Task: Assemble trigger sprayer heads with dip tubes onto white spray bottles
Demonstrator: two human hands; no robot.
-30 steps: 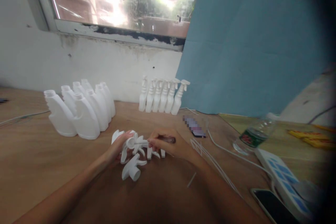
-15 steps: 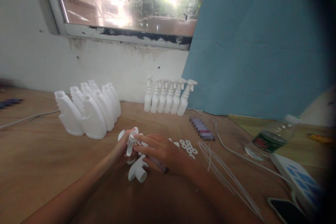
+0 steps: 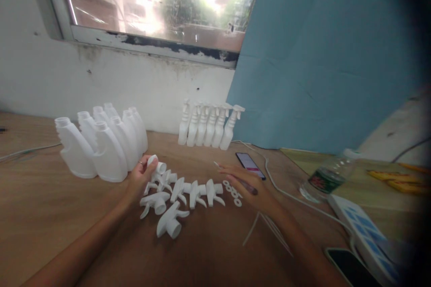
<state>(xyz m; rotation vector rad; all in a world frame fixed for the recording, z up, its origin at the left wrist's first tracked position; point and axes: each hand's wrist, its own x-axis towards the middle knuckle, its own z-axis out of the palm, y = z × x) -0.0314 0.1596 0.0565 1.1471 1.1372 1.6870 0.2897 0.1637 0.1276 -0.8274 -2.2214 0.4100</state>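
Note:
Near the bottle group, my left hand (image 3: 138,178) is closed around a white spray trigger head (image 3: 152,160). My right hand (image 3: 243,180) is over the washers at the right, its fingers around a slim tool (image 3: 251,188) like a small screwdriver; a thin tip pokes out past the fingertips, and the rest is hidden in the hand. Between the hands lie several loose trigger heads (image 3: 195,193) on their sides. A small cluster of white ring washers (image 3: 237,202) is just beside my right hand, partly covered by it. Thin white tubes (image 3: 271,226) lie under the right forearm.
Open white bottles (image 3: 109,154) stand at the left; a row of spray bottles with triggers fitted (image 3: 209,128) is by the wall. To the right are a phone (image 3: 249,164), a white cable (image 3: 276,184), a water bottle (image 3: 325,179), a power strip (image 3: 362,231) and another dark-screened phone (image 3: 350,264).
My hands have separated. The right hand, holding the slim tool, moved right from the trigger head to the washers; the left moved slightly left with the head. The view has shifted right.

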